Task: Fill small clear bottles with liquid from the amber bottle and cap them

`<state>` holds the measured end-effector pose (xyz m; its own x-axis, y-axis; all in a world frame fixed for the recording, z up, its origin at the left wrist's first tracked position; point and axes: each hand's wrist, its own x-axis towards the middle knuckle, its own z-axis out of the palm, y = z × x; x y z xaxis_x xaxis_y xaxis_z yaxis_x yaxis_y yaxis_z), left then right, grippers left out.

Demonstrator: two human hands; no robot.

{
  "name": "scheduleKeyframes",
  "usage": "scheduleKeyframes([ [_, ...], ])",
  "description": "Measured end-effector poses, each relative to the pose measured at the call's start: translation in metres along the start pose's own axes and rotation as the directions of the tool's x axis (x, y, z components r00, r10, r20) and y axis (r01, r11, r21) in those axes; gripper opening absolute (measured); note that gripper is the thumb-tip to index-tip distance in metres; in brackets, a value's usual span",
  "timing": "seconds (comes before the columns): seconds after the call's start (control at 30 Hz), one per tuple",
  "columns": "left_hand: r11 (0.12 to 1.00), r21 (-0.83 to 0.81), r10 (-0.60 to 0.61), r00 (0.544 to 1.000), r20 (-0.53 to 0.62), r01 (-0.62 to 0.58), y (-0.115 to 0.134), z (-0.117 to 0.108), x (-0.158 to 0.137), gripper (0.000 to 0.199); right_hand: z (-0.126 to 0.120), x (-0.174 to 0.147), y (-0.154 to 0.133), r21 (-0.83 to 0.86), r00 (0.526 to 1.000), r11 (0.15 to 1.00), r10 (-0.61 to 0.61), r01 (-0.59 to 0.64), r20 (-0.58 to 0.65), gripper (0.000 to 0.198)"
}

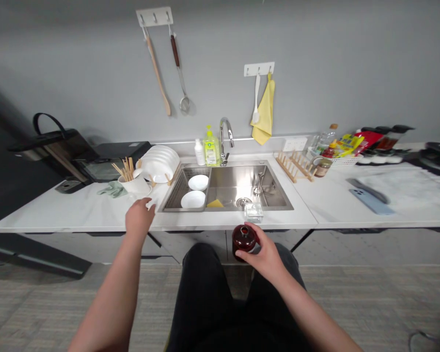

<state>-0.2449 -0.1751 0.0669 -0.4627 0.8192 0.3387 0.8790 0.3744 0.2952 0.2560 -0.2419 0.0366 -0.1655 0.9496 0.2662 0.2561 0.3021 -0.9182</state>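
My right hand (266, 254) grips a dark red, glossy jar (242, 236) with a small ring on its top, in front of the counter edge. Just beyond it, a clear glass-like box (254, 213) sits on the front rim of the sink. My left hand (140, 215) reaches over the counter's front edge, thumb and fingers apart with nothing between them. Closest to that hand is a white cup (135, 185) holding several chopsticks (125, 168), and a green cloth (113, 189) lies beside the cup.
The steel sink (234, 182) has a rack with two white bowls (193, 199) at its left. White plates (160, 161) stand behind the cup. Soap bottles (211, 149) and a tap (225, 139) are behind the sink. A wooden rack (295, 166), jar (321, 167) and phone (372, 201) lie right.
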Motion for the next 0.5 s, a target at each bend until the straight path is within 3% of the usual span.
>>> scheduleKeyframes([
  [0.07, 0.981, 0.196, -0.024, 0.99, 0.14, -0.004, -0.021, 0.004, 0.033, 0.054, -0.001, 0.0, -0.001, 0.003, 1.0, 1.0, 0.002, -0.002, -0.005, 0.088],
  [0.17, 0.963, 0.269, -0.067, 0.966, 0.25, -0.003, -0.033, 0.017, 0.059, 0.057, -0.003, -0.002, -0.004, 0.01, 1.0, 1.0, 0.004, -0.004, -0.013, 0.087],
  [0.5, 0.959, 0.282, -0.106, 0.941, 0.322, 0.012, -0.039, 0.04, 0.067, 0.054, -0.015, -0.009, -0.006, 0.011, 1.0, 1.0, 0.005, -0.005, 0.006, 0.087],
])
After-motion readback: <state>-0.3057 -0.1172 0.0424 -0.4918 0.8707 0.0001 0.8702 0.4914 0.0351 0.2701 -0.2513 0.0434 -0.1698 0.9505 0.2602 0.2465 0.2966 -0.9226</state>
